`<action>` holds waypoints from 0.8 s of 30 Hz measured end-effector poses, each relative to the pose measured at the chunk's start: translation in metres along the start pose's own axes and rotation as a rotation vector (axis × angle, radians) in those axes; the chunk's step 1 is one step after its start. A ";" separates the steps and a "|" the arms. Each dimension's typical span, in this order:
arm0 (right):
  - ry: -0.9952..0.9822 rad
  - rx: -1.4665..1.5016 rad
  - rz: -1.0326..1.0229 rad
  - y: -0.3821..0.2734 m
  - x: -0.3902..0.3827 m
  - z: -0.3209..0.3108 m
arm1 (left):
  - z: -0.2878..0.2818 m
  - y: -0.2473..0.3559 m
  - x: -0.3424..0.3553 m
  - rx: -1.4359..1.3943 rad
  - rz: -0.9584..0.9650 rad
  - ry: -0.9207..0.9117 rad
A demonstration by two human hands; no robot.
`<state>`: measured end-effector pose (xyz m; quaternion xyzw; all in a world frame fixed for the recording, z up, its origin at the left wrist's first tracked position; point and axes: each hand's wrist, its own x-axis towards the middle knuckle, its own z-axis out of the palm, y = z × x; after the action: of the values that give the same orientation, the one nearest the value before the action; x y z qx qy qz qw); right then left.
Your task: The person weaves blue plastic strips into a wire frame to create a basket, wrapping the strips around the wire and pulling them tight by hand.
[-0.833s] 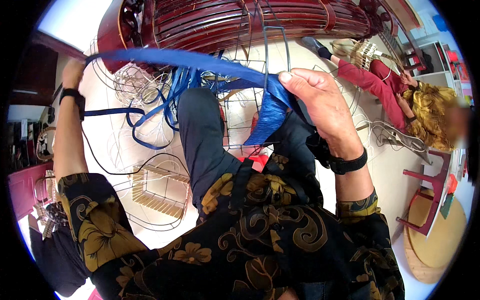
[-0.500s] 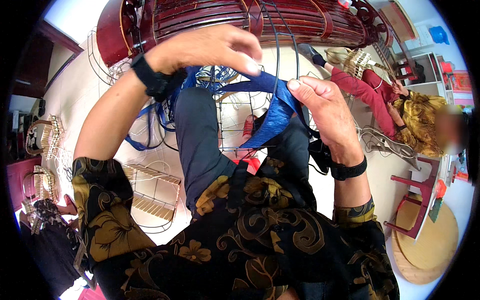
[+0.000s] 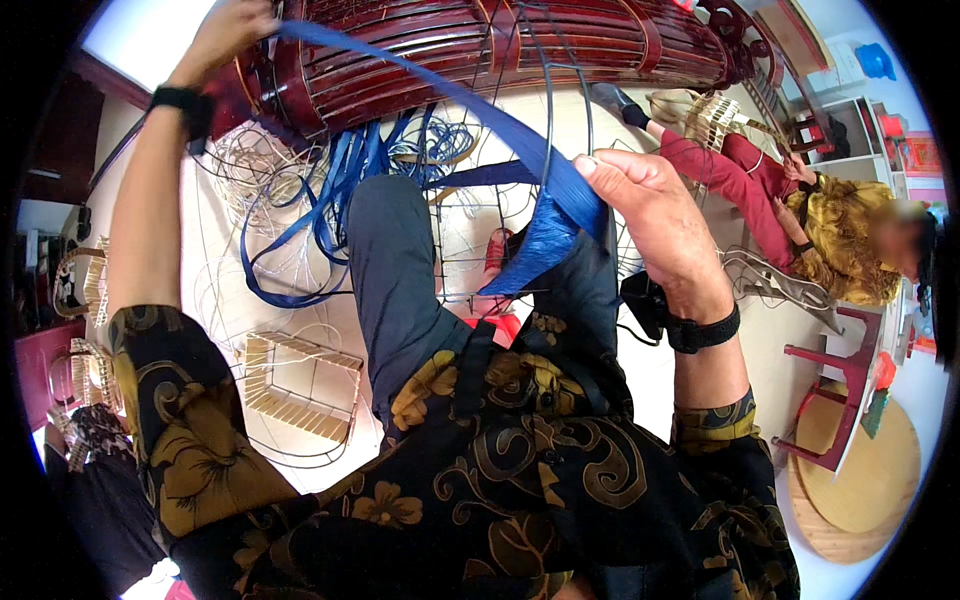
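Observation:
A blue strap (image 3: 430,75) stretches across the view from my left hand (image 3: 232,32), raised at the upper left, to a black wire frame (image 3: 549,110) between my knees. My left fingers are closed on the strap's far part. My right hand (image 3: 645,195) pinches the blue wrapping where it goes round the frame's wire, thumb on top. Overlapping turns of blue strap (image 3: 548,245) cover a slanting section of the frame. Beyond my left knee, loose blue strap (image 3: 340,185) hangs in loops toward the floor.
A dark red slatted bench (image 3: 420,40) stands ahead. Tangled pale cord (image 3: 250,175) lies on the floor at left, near a partly wrapped wire frame (image 3: 300,390). At right, a person in red trousers (image 3: 740,180) sits with a cream-wrapped frame (image 3: 715,120), near a red stool (image 3: 835,390).
My left hand has swung from near the frame out to the upper left, drawing the blue strap out into a long span. My right hand stays at the wrapping.

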<state>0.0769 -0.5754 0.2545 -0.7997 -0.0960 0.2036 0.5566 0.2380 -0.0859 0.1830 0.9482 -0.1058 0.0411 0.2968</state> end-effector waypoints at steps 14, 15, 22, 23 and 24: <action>-0.032 0.088 0.039 0.006 0.008 0.005 | 0.071 0.146 -0.052 -0.214 0.311 -0.135; -0.025 0.105 0.049 0.008 0.008 0.005 | 0.085 0.181 -0.048 -0.394 0.403 -0.259; -0.006 0.116 0.084 0.002 0.003 0.004 | 0.116 0.239 -0.031 -0.575 0.532 -0.590; -0.009 0.116 0.083 0.002 0.003 0.003 | 0.112 0.234 -0.031 -0.551 0.542 -0.573; -0.008 0.086 0.082 0.003 0.004 0.002 | 0.109 0.227 -0.030 -0.528 0.556 -0.565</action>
<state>0.0794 -0.5736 0.2508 -0.7777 -0.0565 0.2331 0.5811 0.1594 -0.3250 0.2155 0.7502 -0.4387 -0.1687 0.4651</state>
